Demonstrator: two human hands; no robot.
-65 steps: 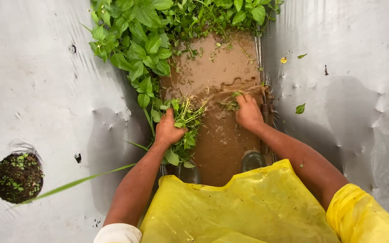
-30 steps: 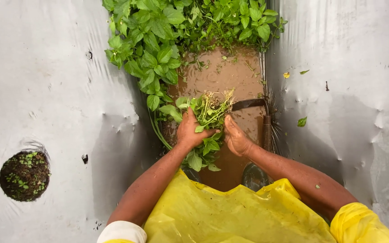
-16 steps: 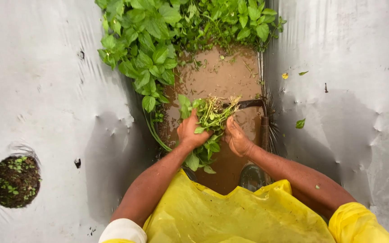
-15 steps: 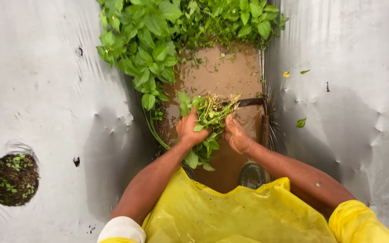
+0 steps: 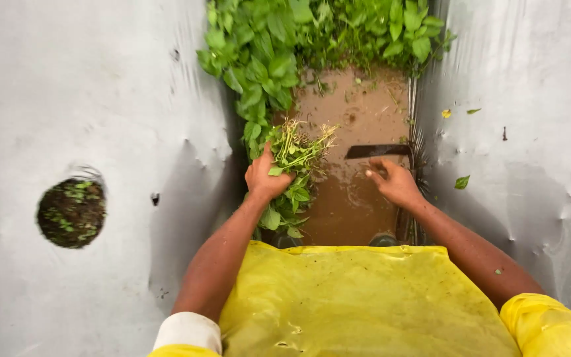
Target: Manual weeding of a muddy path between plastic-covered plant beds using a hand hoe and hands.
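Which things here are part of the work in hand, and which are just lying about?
In hand:
- left hand gripping a bunch of weeds
- right hand, open, by the dark blade
- weeds growing in the muddy furrow

Lying about:
- silver sheet
- planting hole
- loose leaves

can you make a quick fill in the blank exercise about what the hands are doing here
1. The left hand grips a bunch of pulled ____.
2. The right hand is open beside a dark ____, not gripping it.
3. The muddy water runs between two sheets of ____ plastic.
4. The person wears a ____ apron.

Missing words: weeds; blade; silver; yellow
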